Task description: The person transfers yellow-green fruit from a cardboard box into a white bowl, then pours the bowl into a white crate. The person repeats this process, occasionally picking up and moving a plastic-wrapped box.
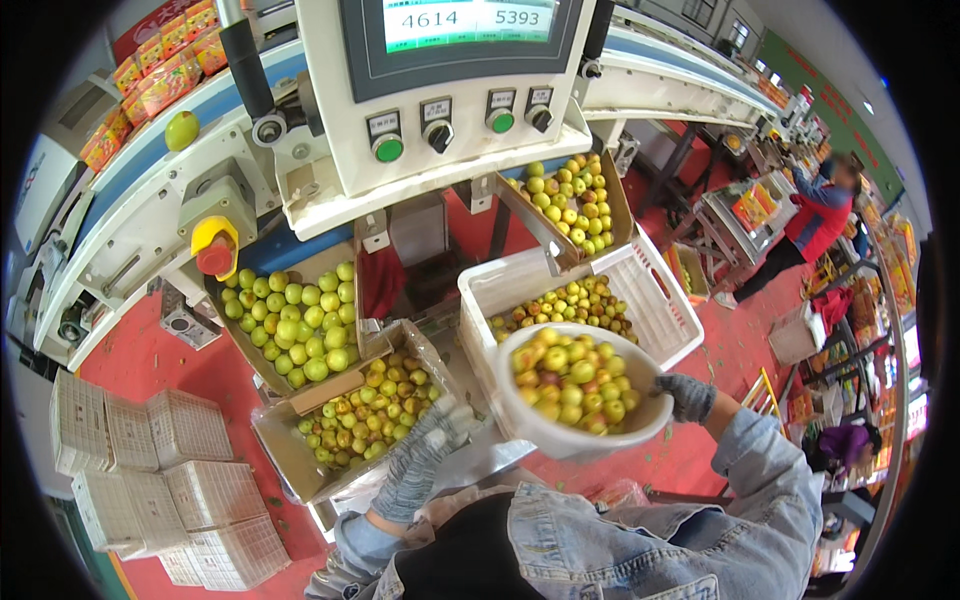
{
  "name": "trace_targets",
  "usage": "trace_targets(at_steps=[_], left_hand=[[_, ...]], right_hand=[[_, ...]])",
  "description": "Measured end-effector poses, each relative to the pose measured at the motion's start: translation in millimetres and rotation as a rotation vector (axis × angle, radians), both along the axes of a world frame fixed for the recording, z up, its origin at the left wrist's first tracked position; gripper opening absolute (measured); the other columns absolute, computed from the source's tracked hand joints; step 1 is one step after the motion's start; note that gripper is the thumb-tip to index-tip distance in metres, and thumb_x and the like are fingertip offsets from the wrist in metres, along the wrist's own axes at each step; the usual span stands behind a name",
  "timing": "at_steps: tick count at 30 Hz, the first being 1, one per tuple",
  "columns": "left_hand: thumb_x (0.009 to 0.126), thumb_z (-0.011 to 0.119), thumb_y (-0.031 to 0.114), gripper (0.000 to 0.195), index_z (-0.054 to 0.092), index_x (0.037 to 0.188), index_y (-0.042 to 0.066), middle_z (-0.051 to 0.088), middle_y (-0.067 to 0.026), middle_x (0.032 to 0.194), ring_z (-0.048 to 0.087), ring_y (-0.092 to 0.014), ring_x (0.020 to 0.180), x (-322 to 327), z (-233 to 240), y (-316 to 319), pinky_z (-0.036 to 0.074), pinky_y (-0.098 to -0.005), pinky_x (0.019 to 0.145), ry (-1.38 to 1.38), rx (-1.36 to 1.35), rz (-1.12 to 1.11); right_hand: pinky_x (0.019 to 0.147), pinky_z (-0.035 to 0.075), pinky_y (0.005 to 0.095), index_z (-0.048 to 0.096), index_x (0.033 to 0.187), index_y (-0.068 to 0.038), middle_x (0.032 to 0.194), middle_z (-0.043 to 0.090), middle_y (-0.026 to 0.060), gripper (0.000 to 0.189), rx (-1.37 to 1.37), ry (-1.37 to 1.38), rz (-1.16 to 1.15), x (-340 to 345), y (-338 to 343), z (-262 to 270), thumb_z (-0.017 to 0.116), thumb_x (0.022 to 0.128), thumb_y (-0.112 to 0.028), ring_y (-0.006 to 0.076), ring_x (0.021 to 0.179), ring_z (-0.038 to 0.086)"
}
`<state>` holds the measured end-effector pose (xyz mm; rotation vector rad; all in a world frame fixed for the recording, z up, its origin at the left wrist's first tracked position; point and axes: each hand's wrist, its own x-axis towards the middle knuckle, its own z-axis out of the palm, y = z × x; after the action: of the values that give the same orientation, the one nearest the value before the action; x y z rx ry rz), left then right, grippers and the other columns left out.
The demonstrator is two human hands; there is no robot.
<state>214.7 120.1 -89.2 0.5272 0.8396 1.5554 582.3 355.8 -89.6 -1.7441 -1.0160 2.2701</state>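
Note:
My right hand point(686, 397), in a grey knit glove, grips the rim of a white plastic basin point(652, 420). Yellow-green and reddish jujube-like fruits point(570, 379) fill the basin, which tilts over the near edge of a white plastic crate point(645, 289). Smaller fruits of the same kind lie in that crate. My left hand point(427, 450), gloved alike and slightly blurred, hovers by the right edge of a plastic-lined cardboard box point(289, 450). Nothing shows in its extended fingers. Inside this box are yellowish, brown-blotched fruits point(367, 416).
Greener fruits fill a left chute tray point(251, 341); mixed ones sit in a right tray point(619, 199). Above stands a control panel point(457, 112) with a screen. A red emergency-stop button point(216, 255) juts out left. White crates point(187, 480) are stacked lower left. A co-worker point(821, 217) stands right.

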Motion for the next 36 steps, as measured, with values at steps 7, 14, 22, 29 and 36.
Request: trace_targets(at_steps=[7, 14, 22, 29, 36], left_hand=[[0.085, 0.054, 0.030, 0.053, 0.039, 0.125, -0.001, 0.051, -0.0147, 0.117, 0.047, -0.022, 0.111, 10.1, 4.7, -15.4, 0.035, -0.0318, 0.095, 0.019, -0.203, 0.006], [0.090, 0.042, 0.010, 0.037, 0.037, 0.125, -0.003, 0.052, -0.0138, 0.116, 0.051, -0.020, 0.107, 25.8, -32.4, -40.2, 0.041, -0.0299, 0.094, 0.564, -0.194, 0.087], [0.088, 0.041, 0.005, 0.026, 0.048, 0.112, -0.002, 0.054, -0.0106, 0.111, 0.051, -0.019, 0.104, 45.0, -55.9, -71.8, 0.042, -0.0302, 0.093, 0.704, -0.368, 0.274], [0.087, 0.042, 0.003, 0.029, 0.043, 0.114, -0.005, 0.054, -0.0141, 0.109, 0.053, -0.023, 0.102, 45.9, -76.5, -80.0, 0.043, -0.0306, 0.092, 1.047, -0.336, 0.242], [0.078, 0.047, 0.008, 0.014, 0.056, 0.088, 0.006, 0.057, -0.0102, 0.089, 0.055, -0.025, 0.085, -15.4, -135.0, -124.1, 0.045, -0.0325, 0.079, 1.228, -0.356, 0.403]], right_hand=[[0.047, 0.052, 0.0316, 0.052, 0.093, 0.000, 0.067, 0.060, 0.0101, 0.026, 0.107, -0.182, -0.122, 36.3, 129.0, -104.0, 0.051, 0.081, -0.023, 0.0201, 0.052, 0.059], [0.062, 0.052, 0.0394, 0.050, 0.105, -0.001, 0.087, 0.060, 0.0180, 0.032, 0.136, -0.309, 0.148, 36.6, 214.6, -238.7, 0.057, 0.077, -0.014, 0.0304, 0.074, 0.061], [0.083, 0.044, 0.0425, 0.042, 0.119, -0.010, 0.119, 0.045, 0.0231, 0.051, 1.555, -0.854, 0.818, -42.9, 195.6, -228.4, 0.061, 0.073, -0.017, 0.0423, 0.104, 0.047], [0.090, 0.039, 0.0431, 0.042, 0.121, -0.012, 0.130, 0.033, 0.0247, 0.055, 1.275, -0.907, 1.186, -89.5, 190.5, -190.4, 0.062, 0.072, -0.029, 0.0402, 0.114, 0.039], [0.077, 0.046, 0.0409, 0.048, 0.112, -0.009, 0.102, 0.056, 0.0225, 0.050, 1.180, -0.935, 1.170, -101.7, 147.9, -88.6, 0.061, 0.073, -0.036, 0.0351, 0.090, 0.057]])
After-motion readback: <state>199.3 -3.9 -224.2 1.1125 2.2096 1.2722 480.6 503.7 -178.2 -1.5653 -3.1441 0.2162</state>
